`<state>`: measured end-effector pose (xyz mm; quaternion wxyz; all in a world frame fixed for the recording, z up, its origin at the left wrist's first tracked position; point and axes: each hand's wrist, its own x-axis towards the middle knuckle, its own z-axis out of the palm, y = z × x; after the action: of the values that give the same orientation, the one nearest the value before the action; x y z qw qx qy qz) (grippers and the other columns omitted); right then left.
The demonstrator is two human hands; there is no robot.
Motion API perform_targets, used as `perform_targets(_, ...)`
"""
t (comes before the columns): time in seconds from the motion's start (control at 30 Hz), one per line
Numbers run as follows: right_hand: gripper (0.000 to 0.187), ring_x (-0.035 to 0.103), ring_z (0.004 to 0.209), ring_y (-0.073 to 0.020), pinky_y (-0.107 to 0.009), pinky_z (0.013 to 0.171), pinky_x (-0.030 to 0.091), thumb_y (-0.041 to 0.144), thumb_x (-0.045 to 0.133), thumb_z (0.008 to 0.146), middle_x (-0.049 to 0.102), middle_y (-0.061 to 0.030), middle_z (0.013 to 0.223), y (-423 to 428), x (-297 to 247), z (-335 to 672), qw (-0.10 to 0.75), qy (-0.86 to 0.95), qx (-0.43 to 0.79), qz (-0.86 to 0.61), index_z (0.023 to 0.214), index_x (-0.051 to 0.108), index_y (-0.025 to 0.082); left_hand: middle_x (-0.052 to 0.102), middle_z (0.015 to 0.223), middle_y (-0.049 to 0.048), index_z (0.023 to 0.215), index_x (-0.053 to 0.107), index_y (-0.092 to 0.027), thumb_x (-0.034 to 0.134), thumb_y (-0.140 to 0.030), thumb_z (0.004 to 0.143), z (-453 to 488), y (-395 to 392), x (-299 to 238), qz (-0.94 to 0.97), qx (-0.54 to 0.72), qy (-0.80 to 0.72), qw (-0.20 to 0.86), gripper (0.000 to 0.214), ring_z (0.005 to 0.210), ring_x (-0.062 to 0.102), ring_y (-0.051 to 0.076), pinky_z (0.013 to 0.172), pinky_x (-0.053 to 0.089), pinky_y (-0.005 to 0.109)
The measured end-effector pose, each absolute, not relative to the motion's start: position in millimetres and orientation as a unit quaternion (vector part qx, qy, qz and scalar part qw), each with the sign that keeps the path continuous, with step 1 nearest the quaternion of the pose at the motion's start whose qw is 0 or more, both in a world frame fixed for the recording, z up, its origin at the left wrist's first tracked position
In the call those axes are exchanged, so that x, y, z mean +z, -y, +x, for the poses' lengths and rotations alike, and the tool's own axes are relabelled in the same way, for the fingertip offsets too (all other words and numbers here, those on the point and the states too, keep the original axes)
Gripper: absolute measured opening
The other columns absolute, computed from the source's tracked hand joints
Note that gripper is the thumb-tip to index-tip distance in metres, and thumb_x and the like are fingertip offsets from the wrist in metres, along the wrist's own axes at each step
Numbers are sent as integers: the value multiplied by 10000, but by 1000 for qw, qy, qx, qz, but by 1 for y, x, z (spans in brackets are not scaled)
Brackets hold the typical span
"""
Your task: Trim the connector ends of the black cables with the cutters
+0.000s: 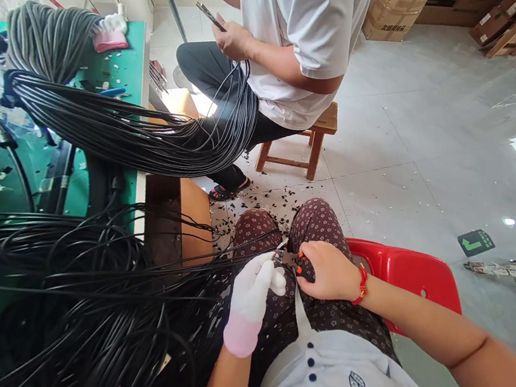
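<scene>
My left hand, in a white glove with a pink cuff, is closed on the end of a black cable above my lap. From there the cable runs left toward a large pile of black cables. My bare right hand grips a small pair of pliers with black and orange handles. The jaws of the pliers are at the cable end, beside my left fingertips. Whether they bite on the cable I cannot make out.
On the left, a green worktable bears a grey cable coil and a thick black cable bundle. A seated co-worker holds a tool ahead. Black scraps litter the floor. Cardboard boxes stand at the back right.
</scene>
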<state>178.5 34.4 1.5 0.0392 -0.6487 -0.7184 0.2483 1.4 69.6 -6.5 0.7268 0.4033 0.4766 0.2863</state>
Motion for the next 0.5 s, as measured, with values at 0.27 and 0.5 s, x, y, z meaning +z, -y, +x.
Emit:
perform_targets(0.27, 215, 499, 731, -186, -300, 707, 399, 345, 519, 717, 547, -47, 796, -36, 6, 177, 32, 714, 254, -652, 838, 469, 175, 566, 505, -41, 993, 626, -132, 547, -335, 841, 4, -71, -3, 369, 320, -458, 743, 265, 471, 501, 103, 730, 493, 331)
perform_targets(0.5, 224, 507, 733, -186, -294, 703, 401, 348, 524, 718, 551, -48, 791, -35, 5, 178, 19, 719, 254, -647, 846, 472, 172, 611, 576, -25, 1059, 606, -136, 534, -324, 855, 2, -68, -7, 379, 318, -456, 739, 286, 511, 535, 101, 670, 495, 282)
